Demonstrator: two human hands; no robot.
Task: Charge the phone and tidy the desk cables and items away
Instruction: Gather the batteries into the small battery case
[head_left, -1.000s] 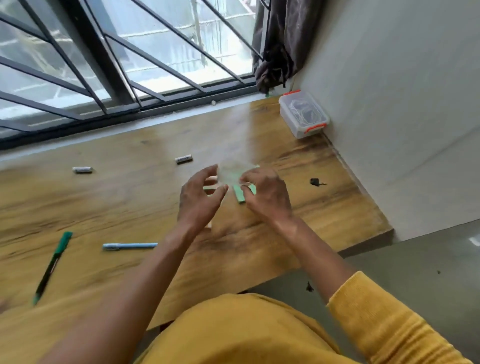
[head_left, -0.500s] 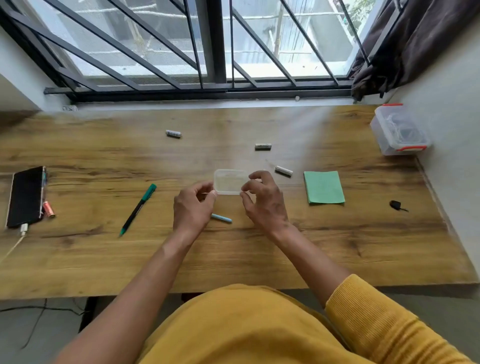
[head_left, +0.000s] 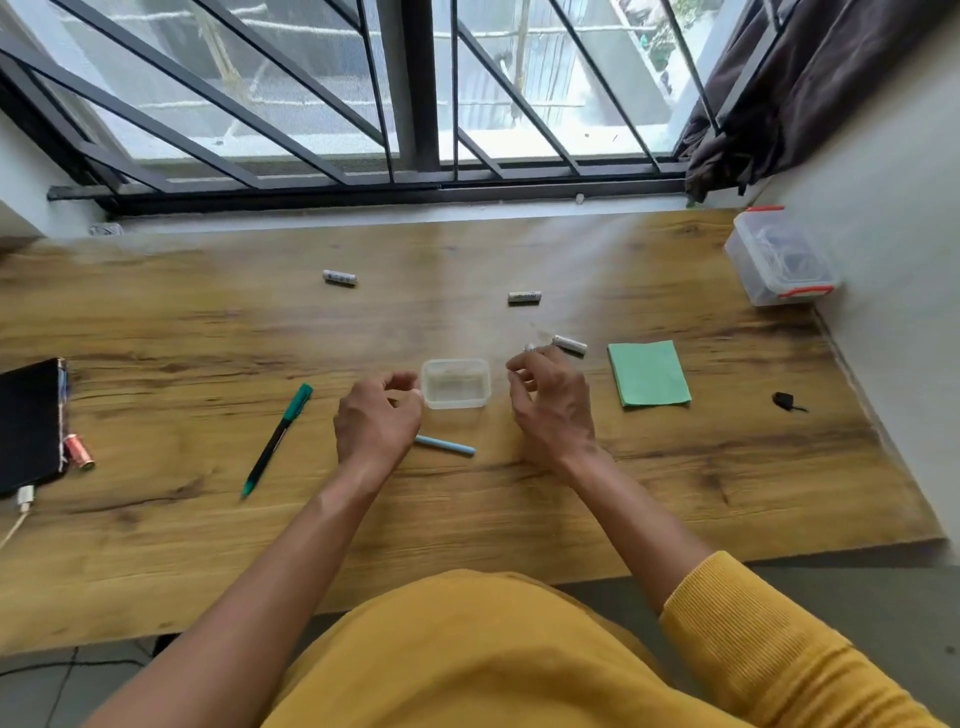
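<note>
Batteries lie scattered mid-desk: one just beyond the right hand, others further back. Likely light, rigid, smooth and apt to roll; best pinched across the barrel. White-grey cylinders. Clear tub sits open between both hands. Right fingers loosely curled, apparently pinching something small and pale, unclear what. Left hand curled at tub's corner, contact uncertain. Phone at left edge, cable plugged in
</note>
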